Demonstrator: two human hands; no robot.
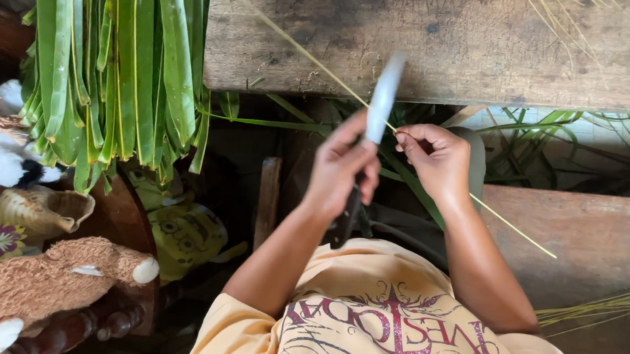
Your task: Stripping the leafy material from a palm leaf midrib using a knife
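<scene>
Pale leaf midrib (316, 60) slants across the wooden bench (486, 48), pinched in the right hand (438, 157), while the left hand (341, 168), beside it, grips a knife (381, 104).

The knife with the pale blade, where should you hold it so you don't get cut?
Hold the knife with the pale blade by its dark handle, coming from below, near the body, as the left hand does. The blade points up and away.
</scene>
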